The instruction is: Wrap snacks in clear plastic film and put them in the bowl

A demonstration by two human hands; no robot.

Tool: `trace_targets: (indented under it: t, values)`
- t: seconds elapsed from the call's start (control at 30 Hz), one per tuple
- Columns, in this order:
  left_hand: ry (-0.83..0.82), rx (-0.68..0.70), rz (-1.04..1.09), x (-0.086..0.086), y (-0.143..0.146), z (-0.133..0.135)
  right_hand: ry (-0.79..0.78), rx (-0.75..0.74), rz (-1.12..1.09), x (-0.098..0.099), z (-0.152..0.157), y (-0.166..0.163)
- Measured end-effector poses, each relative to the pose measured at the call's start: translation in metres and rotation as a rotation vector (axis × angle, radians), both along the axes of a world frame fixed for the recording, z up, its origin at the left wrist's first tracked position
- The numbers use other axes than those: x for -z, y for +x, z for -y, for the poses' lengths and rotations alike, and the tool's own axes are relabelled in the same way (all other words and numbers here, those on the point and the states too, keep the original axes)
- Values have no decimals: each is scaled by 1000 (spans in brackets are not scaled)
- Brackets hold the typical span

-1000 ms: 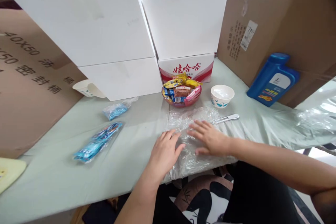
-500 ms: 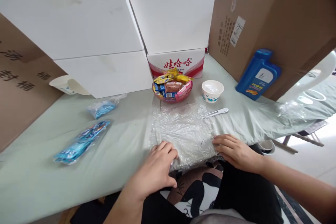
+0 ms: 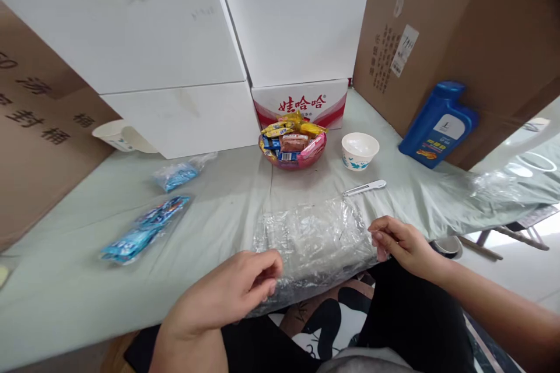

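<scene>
A crinkled clear plastic sheet lies on the table in front of me, its near part drooping over the table's edge. At its left side is my left hand, with curled fingers and the thumb closing on the sheet's near left edge. My right hand pinches the sheet's right edge between thumb and fingers. Just beyond the sheet, a white utility knife rests on the cloth. Farther back stand a pink bowl of wrapped snacks and a white paper bowl with blue-green print.
Blue packets in clear wrap and a smaller blue bag lie at left. White boxes stand behind. A blue bottle leans by a brown carton at right. Part of a person's head shows above the boxes.
The plastic sheet has slid toward me, away from the knife and snack bowl. My hands have gone from lying flat on it to curled at its edges; the left hand moved leftward.
</scene>
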State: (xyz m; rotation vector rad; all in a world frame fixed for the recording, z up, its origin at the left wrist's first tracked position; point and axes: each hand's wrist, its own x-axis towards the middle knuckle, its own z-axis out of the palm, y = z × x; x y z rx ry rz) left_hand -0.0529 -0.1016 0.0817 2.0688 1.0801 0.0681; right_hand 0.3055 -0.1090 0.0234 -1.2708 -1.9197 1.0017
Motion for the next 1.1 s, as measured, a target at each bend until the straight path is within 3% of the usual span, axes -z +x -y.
trace_targets:
  t: [0.23, 0.33, 0.47, 0.6, 0.67, 0.7, 0.8, 0.87, 1.0, 1.1]
  values:
    - [287, -543, -88, 32, 1, -40, 161, 207, 360, 1, -34, -21]
    - [343, -607, -207, 40, 7, -53, 290, 224, 601, 9, -47, -25]
    - [400, -646, -367, 44, 8, -56, 314, 239, 823, 18, -60, -21]
    - [750, -728, -328, 42, 4, -47, 444, 274, 763, 5, -65, -17]
    - [869, -685, -202, 38, 8, -38, 556, 195, 649, -6, -62, -23]
    - [855, -600, -126, 36, 12, -34, 591, 114, 592, -11, -59, -29]
    - [590, -206, -24, 34, 28, -25, 586, -228, 512, -11, -52, -51]
    - [397, -60, -109, 37, 36, -23, 531, -428, 558, -2, -49, -62]
    - [235, -87, -265, 41, 37, -27, 424, -521, 671, 17, -48, -61]
    - [296, -119, -272, 38, 31, -24, 441, -515, 675, 17, -40, -47]
